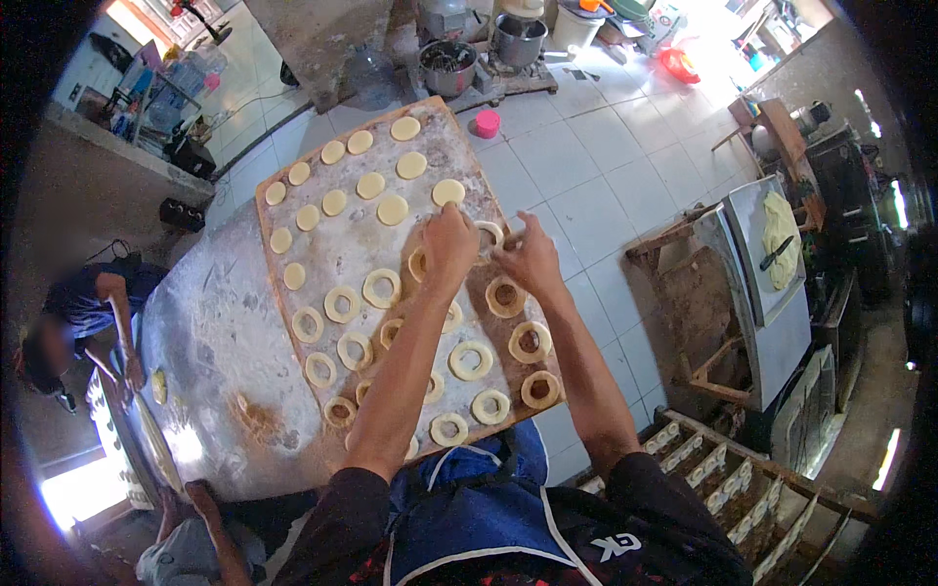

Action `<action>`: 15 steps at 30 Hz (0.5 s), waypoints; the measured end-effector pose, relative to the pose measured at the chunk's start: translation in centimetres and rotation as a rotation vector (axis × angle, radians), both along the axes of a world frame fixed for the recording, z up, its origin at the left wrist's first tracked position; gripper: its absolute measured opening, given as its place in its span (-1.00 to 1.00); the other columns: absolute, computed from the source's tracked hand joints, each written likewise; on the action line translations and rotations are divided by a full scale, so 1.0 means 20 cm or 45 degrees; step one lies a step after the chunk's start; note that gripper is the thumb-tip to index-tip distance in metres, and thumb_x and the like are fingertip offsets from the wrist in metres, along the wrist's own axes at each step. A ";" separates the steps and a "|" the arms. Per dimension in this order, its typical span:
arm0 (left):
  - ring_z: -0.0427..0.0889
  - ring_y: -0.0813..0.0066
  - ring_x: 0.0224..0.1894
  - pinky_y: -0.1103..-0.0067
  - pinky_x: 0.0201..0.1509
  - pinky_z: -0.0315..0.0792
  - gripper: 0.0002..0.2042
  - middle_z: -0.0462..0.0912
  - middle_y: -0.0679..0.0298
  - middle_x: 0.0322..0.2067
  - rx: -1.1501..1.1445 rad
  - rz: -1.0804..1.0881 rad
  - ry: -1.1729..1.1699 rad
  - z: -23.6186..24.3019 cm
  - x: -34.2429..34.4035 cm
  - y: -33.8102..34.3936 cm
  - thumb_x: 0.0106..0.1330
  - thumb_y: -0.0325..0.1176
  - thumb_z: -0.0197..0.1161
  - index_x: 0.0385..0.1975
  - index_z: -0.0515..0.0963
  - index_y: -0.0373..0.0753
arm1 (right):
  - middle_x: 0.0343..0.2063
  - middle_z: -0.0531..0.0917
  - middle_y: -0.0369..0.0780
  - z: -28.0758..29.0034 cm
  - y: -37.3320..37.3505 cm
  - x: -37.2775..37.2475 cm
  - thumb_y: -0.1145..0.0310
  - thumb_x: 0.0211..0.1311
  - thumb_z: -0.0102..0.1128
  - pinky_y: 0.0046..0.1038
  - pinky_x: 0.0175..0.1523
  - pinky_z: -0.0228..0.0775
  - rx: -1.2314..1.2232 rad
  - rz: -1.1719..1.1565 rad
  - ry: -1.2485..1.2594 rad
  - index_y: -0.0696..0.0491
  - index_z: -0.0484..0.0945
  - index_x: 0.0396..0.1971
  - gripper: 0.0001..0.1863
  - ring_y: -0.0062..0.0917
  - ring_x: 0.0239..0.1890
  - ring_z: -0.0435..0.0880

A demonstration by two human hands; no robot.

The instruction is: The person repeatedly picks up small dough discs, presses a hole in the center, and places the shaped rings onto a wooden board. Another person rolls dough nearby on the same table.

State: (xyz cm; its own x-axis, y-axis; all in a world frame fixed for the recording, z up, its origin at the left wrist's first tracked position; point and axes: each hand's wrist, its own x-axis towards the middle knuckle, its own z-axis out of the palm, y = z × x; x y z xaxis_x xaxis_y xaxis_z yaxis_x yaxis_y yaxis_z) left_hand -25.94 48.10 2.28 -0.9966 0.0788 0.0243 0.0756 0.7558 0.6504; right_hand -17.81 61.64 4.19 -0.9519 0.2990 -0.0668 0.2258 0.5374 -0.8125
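Observation:
My left hand (448,241) and my right hand (529,257) meet near the right edge of a floured wooden board (337,249). Between them is a pale dough ring (492,229), with the fingers of both hands closed on its sides. Just beyond my left fingertips lies a flat round dough disc (448,191). More discs without holes (392,210) are spread over the far part of the board. Several dough rings (471,360) lie in loose rows on the near part, some partly hidden under my forearms.
The board rests on a metal-topped table (210,342). At the left, another person (112,293) works with dough, and a second person (200,542) is at the lower left. Mixer bowls (447,68) stand beyond. On the right are a white stand (782,337) with dough and knife, and a slatted rack (728,474).

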 end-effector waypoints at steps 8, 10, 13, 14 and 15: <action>0.61 0.04 -0.32 0.24 -0.23 0.47 -0.81 0.62 0.04 -0.46 -0.013 -0.380 0.354 0.02 0.02 -0.12 0.17 -0.27 0.19 -0.33 0.60 -0.22 | -0.20 0.56 -0.08 -0.07 0.01 -0.30 0.47 -0.04 0.26 -0.27 -0.02 0.40 0.381 0.221 0.438 0.17 0.45 -0.03 -0.53 -0.20 -0.16 0.57; 0.61 0.07 -0.27 0.25 -0.17 0.47 -0.81 0.63 0.07 -0.38 -0.189 -0.200 0.342 0.05 0.01 -0.16 0.14 -0.30 0.22 -0.28 0.60 -0.19 | -0.17 0.56 -0.06 -0.11 -0.02 -0.44 0.51 -0.07 0.23 -0.26 0.04 0.37 0.488 0.424 0.614 0.17 0.46 -0.07 -0.56 -0.18 -0.09 0.54; 0.57 0.06 -0.12 0.19 0.00 0.41 -0.69 0.57 0.07 -0.11 -0.511 0.047 0.457 0.07 -0.06 -0.31 0.13 -0.29 0.22 -0.11 0.56 -0.19 | -0.22 0.57 -0.02 -0.15 -0.10 -0.58 0.48 -0.07 0.22 -0.17 0.04 0.34 0.672 0.765 0.426 0.18 0.52 -0.25 -0.70 -0.07 -0.05 0.49; 0.56 0.06 -0.09 0.17 0.02 0.40 -0.67 0.55 0.06 -0.07 -0.592 0.108 0.466 0.08 -0.12 -0.36 0.15 -0.26 0.21 -0.09 0.54 -0.21 | -0.26 0.59 -0.02 -0.15 -0.13 -0.60 0.47 -0.07 0.23 -0.18 0.02 0.36 0.753 0.746 0.473 0.17 0.54 -0.30 -0.75 -0.07 -0.08 0.52; 0.54 0.05 -0.07 0.16 0.05 0.38 -0.65 0.52 0.05 -0.02 -0.681 0.155 0.400 0.08 -0.14 -0.41 0.16 -0.24 0.20 -0.07 0.53 -0.23 | -0.29 0.60 -0.03 -0.14 -0.15 -0.61 0.46 -0.07 0.23 -0.19 0.00 0.38 0.841 0.773 0.467 0.15 0.56 -0.35 -0.79 -0.07 -0.11 0.54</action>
